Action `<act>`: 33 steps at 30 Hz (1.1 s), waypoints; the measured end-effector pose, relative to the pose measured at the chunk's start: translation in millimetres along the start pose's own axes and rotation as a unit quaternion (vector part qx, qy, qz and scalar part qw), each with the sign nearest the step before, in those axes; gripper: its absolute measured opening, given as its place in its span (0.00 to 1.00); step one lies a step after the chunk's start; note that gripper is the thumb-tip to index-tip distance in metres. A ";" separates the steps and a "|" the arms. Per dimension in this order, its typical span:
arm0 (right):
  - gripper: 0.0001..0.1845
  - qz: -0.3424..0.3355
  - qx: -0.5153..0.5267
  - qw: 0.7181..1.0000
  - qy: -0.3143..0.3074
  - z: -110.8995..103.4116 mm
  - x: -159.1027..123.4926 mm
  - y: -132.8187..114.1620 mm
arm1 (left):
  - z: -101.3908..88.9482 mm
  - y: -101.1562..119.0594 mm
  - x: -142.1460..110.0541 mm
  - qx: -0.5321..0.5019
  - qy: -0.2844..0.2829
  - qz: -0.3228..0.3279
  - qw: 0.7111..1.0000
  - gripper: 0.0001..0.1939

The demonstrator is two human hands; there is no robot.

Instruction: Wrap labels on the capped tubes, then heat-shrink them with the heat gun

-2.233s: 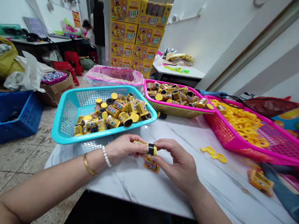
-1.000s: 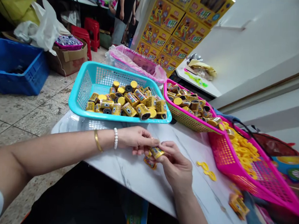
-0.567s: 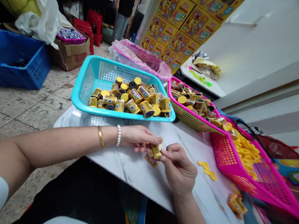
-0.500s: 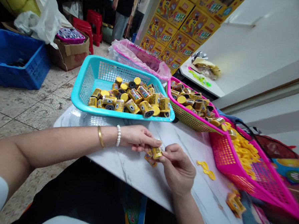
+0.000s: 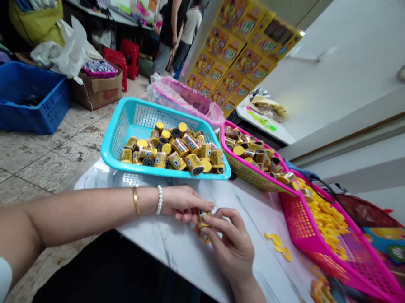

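left hand (image 5: 186,204), right hand (image 5: 229,248) close together, seemingly clamped on small yellow canister (image 5: 203,219), view partly blocked

Yellow canister (image 5: 203,218) now more upright

The red-and-green lettering on the stacked yellow cartons (image 5: 234,58) and the small print on the gold cylinders (image 5: 194,164) are too blurred and slanted to read.
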State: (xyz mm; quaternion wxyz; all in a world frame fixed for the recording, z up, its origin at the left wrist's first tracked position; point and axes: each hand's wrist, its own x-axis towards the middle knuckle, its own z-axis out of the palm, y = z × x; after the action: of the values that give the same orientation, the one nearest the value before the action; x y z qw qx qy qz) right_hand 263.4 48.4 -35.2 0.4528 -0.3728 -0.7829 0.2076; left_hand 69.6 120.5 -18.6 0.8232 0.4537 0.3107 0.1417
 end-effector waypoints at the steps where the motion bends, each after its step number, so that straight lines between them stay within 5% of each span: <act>1: 0.17 0.003 0.001 1.000 0.008 -0.5 1.1 1.7 | -0.3 0.6 -0.3 -0.004 0.001 0.005 1.000 0.38; 7: 0.10 0.076 0.011 0.988 0.138 -21.6 70.6 1.1 | 6.0 -2.5 -1.9 0.093 0.084 0.072 0.989 0.33; 11: 0.29 0.131 0.085 0.983 0.091 -44.5 125.2 11.4 | 4.1 -6.7 0.7 0.289 0.188 0.162 0.925 0.13; 14: 0.26 0.184 -0.038 0.979 0.084 -53.0 119.8 33.7 | -2.2 -8.2 3.1 0.391 0.232 0.192 0.869 0.09; 19: 0.22 0.229 -0.186 0.955 0.031 -56.2 69.5 64.6 | -7.5 -12.8 8.1 0.513 0.241 0.209 0.797 0.11; 22: 0.16 0.227 -0.286 0.931 0.010 -56.9 67.3 76.0 | -5.6 -13.6 12.3 0.549 0.231 0.181 0.782 0.11; 27: 0.23 0.230 -0.372 0.897 -0.053 -47.1 100.6 102.7 | -3.6 -11.2 14.5 0.588 0.213 0.165 0.762 0.10; 33: 0.16 0.244 -0.362 0.896 -0.079 -44.1 112.7 105.8 | -3.3 -9.7 9.7 0.574 0.242 0.173 0.763 0.12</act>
State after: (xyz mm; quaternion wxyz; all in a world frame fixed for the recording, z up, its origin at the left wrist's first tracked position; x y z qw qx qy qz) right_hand 308.2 202.1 -20.7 0.1581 -0.6723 -0.7220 0.0427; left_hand 74.4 122.3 -31.7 0.2676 0.8381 0.4394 0.1816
